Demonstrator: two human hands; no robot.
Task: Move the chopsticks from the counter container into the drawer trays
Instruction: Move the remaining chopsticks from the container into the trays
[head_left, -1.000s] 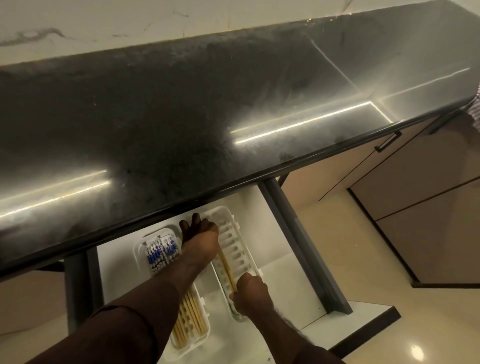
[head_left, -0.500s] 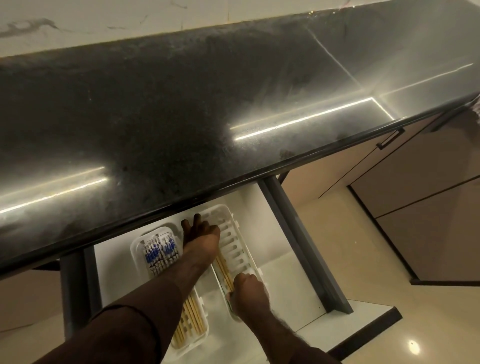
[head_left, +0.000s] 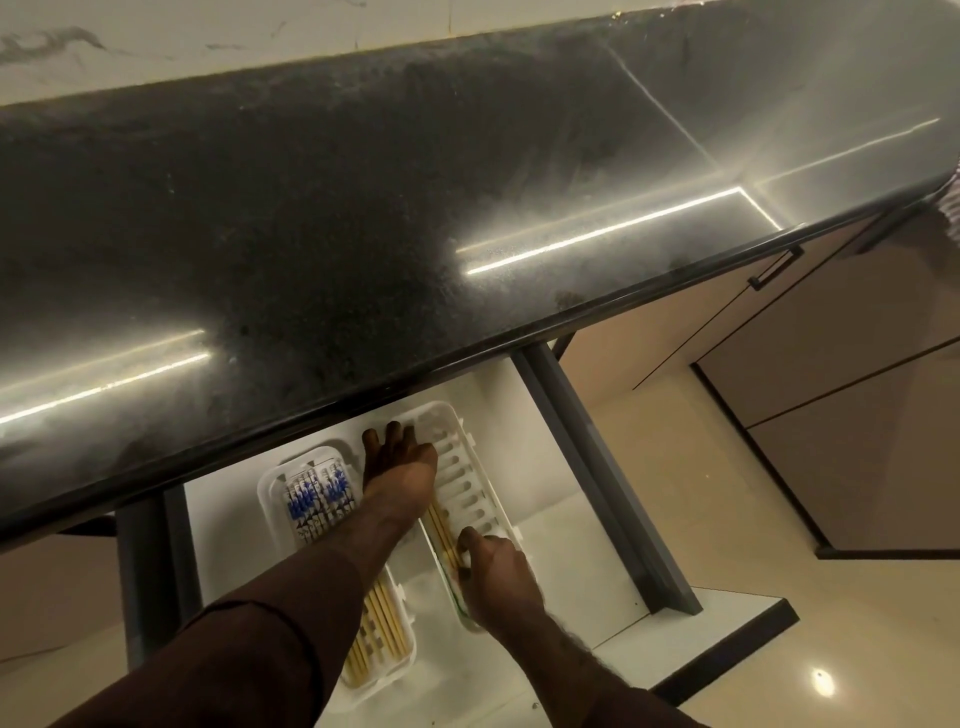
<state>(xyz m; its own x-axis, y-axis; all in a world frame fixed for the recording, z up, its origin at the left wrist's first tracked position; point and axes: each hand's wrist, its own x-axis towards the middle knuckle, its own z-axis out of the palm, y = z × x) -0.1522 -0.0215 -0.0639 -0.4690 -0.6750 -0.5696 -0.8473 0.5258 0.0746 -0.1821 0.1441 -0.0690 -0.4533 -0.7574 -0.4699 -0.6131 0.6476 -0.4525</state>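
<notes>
Now right hand (head_left: 491, 574) over chopsticks (head_left: 441, 530).

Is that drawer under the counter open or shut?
Open. The drawer is pulled out from under the dark counter, showing two white trays with chopsticks inside.

1. Left arm has a dark brown long sleeve (head_left: 249, 639), looks like plain fabric, no logos or print that I can spot.
2. That sleeve ends in a thin stitched cuff partway up the forearm, so the left hand (head_left: 397, 465) and wrist are bare.
3. Right hand (head_left: 493, 577) is bare too, with a hairy forearm. No rings, watch or gloves visible.
</notes>
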